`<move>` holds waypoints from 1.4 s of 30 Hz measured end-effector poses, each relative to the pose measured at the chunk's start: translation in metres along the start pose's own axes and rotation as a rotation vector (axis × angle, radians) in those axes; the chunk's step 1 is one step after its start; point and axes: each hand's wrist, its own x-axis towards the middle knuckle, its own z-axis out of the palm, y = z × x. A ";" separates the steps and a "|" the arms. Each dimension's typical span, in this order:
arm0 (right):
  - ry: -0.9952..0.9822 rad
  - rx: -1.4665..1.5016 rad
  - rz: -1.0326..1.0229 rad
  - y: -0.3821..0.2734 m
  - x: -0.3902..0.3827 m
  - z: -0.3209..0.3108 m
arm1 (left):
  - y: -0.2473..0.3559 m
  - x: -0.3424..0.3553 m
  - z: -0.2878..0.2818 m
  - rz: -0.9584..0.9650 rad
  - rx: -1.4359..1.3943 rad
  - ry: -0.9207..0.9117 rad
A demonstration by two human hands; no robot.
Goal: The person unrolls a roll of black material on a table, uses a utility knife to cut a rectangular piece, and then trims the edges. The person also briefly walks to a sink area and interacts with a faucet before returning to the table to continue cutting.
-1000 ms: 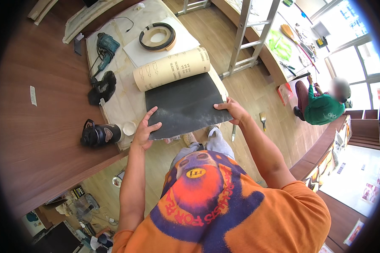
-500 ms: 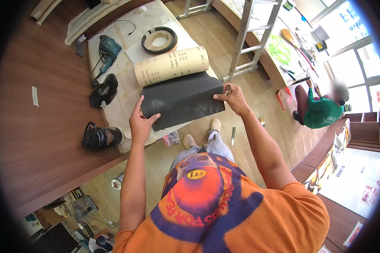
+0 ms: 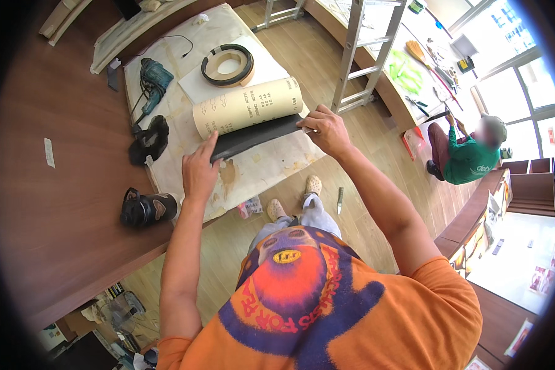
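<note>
My left hand [image 3: 200, 166] and my right hand [image 3: 325, 131] grip opposite ends of the near edge of a dark abrasive sheet [image 3: 258, 137]. The sheet runs into a beige-backed roll [image 3: 248, 105] just beyond it, lying across a workbench with a stained pale covering [image 3: 240, 185]. Behind the roll, a black-and-tan ring [image 3: 227, 64] rests on a white board [image 3: 192, 78]. A teal power tool [image 3: 152, 86] lies at the left, above a crumpled dark item [image 3: 148, 139]. A black bottle [image 3: 148, 206] is at the bench's lower left.
An aluminium ladder [image 3: 363, 61] stands right of the bench. Farther right, a person in green [image 3: 472, 160] crouches by a tool-covered counter [image 3: 394, 108]. A flat metal blade [image 3: 340, 200] lies on the floor beside my feet. A wooden panel [image 3: 80, 160] fills the left.
Both hands have moved up and away from me, pushing the dark sheet toward the roll. Much less of the dark surface shows, and more bench covering is visible below it.
</note>
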 end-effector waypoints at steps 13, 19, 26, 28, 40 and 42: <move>-0.334 0.006 0.111 -0.001 -0.108 0.050 | 0.003 -0.101 0.081 0.196 0.055 -0.150; -0.523 -0.001 0.225 -0.018 -0.114 0.033 | 0.044 -0.034 0.081 0.048 0.028 -0.468; -0.428 0.208 0.272 -0.014 -0.127 0.032 | 0.071 -0.014 0.153 0.462 0.053 -0.428; -0.247 0.473 0.545 -0.018 -0.119 0.015 | 0.071 -0.010 0.150 0.457 0.087 -0.502; -0.289 0.998 0.976 0.051 -0.160 0.032 | 0.077 0.003 0.143 0.445 0.061 -0.470; -0.360 1.032 0.977 0.057 -0.150 0.029 | 0.074 0.004 0.146 0.463 0.061 -0.439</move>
